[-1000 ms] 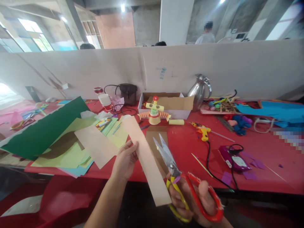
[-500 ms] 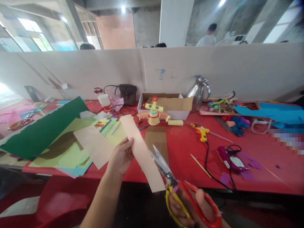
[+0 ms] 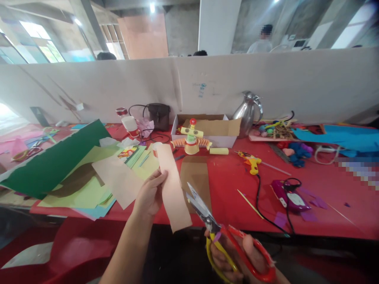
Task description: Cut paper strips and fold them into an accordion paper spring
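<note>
My left hand (image 3: 151, 192) pinches a pale peach paper strip (image 3: 174, 193) along its left edge, thumb on top. The strip hangs at a slant over the table's front edge. In my right hand (image 3: 237, 256) is a pair of scissors (image 3: 209, 221) with one red and one yellow handle. Their blades are slightly parted, point up and left, and stand apart from the strip's right edge. Beyond the strip, a brown cardboard piece (image 3: 195, 177) lies on the table. Behind it stands a small paper figure (image 3: 192, 142) with pleated orange arms and a red top.
Coloured paper sheets (image 3: 79, 193) and a green board (image 3: 62, 157) lie at left. A yellow glue gun (image 3: 252, 163) and a purple power box (image 3: 291, 197) with cables are at right. At the back stand an open box (image 3: 219, 132), a steel jug (image 3: 248, 110) and a dark bag (image 3: 159, 117).
The paper strip has swung left and more upright, away from the scissors. The blades now stand clear of it and closer together. A white and red cup now shows behind the strip's top.
</note>
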`<action>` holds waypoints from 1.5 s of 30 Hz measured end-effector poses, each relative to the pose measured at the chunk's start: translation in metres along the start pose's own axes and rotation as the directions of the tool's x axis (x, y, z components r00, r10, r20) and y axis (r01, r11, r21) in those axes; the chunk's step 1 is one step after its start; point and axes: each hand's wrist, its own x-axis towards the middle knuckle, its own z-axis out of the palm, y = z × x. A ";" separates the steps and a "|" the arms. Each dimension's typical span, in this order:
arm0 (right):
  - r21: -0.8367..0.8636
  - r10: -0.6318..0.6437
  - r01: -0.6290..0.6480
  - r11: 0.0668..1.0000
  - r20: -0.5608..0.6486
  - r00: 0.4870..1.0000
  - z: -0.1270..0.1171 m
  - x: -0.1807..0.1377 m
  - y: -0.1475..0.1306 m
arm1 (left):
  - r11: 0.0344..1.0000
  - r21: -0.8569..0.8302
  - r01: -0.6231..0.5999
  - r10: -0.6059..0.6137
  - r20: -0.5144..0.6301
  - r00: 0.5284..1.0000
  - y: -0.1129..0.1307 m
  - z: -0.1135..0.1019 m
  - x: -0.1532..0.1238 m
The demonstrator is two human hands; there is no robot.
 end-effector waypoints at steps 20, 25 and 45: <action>0.044 -0.003 0.001 0.999 0.047 0.999 -0.004 0.010 -0.003 | 0.995 0.104 -0.011 -0.003 0.128 0.992 -0.010 0.001 -0.008; 0.088 -0.028 0.022 0.996 0.066 0.997 -0.001 0.021 -0.010 | 0.991 0.127 0.040 -0.061 0.161 0.985 -0.019 0.007 -0.018; 0.168 -0.062 0.054 0.984 0.044 0.997 0.010 0.039 -0.014 | 0.999 -0.022 0.031 -0.029 0.071 0.997 -0.034 0.015 -0.023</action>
